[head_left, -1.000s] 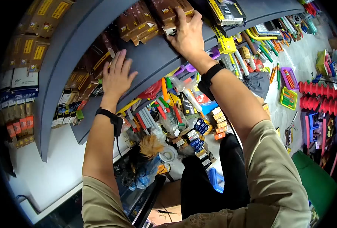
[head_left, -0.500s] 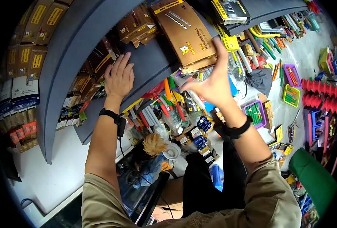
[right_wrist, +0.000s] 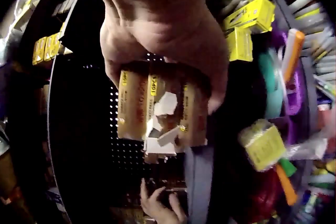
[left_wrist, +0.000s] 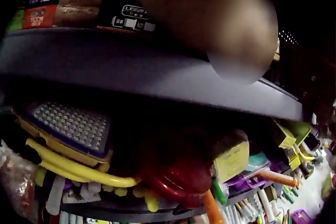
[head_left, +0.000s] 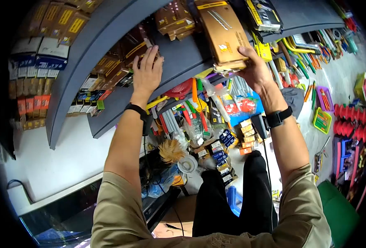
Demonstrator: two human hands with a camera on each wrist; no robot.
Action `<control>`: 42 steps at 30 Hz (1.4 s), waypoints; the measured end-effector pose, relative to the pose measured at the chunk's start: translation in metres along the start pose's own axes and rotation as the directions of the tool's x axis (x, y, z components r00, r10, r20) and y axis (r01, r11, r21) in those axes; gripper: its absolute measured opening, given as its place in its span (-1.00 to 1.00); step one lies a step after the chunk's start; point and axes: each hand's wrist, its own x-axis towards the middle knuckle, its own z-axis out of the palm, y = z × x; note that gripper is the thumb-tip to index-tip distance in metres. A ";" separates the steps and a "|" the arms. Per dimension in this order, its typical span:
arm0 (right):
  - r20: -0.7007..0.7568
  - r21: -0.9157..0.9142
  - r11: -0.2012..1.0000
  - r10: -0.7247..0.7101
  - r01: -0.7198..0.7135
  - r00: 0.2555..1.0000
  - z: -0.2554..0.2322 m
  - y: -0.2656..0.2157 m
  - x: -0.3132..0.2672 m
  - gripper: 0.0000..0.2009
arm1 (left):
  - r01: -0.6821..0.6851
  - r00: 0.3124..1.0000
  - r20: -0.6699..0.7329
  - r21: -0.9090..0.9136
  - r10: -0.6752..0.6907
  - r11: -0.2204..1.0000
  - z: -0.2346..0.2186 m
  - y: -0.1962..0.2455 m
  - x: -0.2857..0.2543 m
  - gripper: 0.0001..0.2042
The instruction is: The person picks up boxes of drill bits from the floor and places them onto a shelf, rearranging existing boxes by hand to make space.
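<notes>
Head, shelf: we see a grey shelf (head_left: 179, 62) above cluttered goods.
Head, box: brown box (head_left: 224, 33) lies at the shelf edge; our right hand (head_left: 255, 68) grips its near end.
Head, left hand (head_left: 146, 74): flat on the shelf, fingers straight.
Left wrist: shelf underside, a yellow grater (left_wrist: 68, 129) below.
Right wrist: fingers curl round the box end.

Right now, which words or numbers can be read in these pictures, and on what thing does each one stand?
No text reads clearly.
On the brown boxes gripped by the right hand: yellow labels, print too small; blurred in the wrist view.
On the black box on the shelf: white label, blurred.
On the red box: pale letters, blurred.
</notes>
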 end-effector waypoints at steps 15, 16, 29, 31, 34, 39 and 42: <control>0.148 0.109 0.985 -0.148 0.133 0.978 0.084 0.021 -0.060 -0.35 | 0.180 0.982 -0.053 -0.020 -0.181 0.983 0.012 -0.003 -0.008 -0.59; 0.164 0.075 0.986 -0.159 0.148 0.974 0.097 0.020 -0.056 -0.34 | 0.211 0.976 -0.036 -0.039 -0.213 0.977 0.013 -0.003 -0.007 -0.57; 0.092 -0.286 0.940 -0.166 0.186 0.982 0.232 0.044 0.039 -0.51 | 0.546 0.808 -0.062 -0.290 -0.585 0.786 0.039 -0.006 -0.064 -0.02; 0.135 -0.633 0.702 -0.313 0.325 0.940 0.237 0.070 0.074 -0.41 | 0.567 0.745 -0.184 -0.333 -0.642 0.753 0.017 -0.002 -0.054 0.04; 0.240 -0.898 0.226 -0.466 0.377 0.852 0.254 0.071 0.070 -0.32 | 0.553 0.742 -0.198 -0.358 -0.640 0.752 0.020 -0.002 -0.057 0.04; 0.163 -0.787 0.295 -0.748 0.542 0.644 0.254 0.088 0.090 -0.48 | 0.537 0.744 -0.185 -0.405 -0.642 0.740 0.009 -0.003 -0.048 0.06; 0.169 -0.709 0.284 -0.820 0.646 0.547 0.260 0.090 0.125 -0.56 | 0.570 0.708 -0.187 -0.419 -0.681 0.707 0.012 0.000 -0.047 -0.01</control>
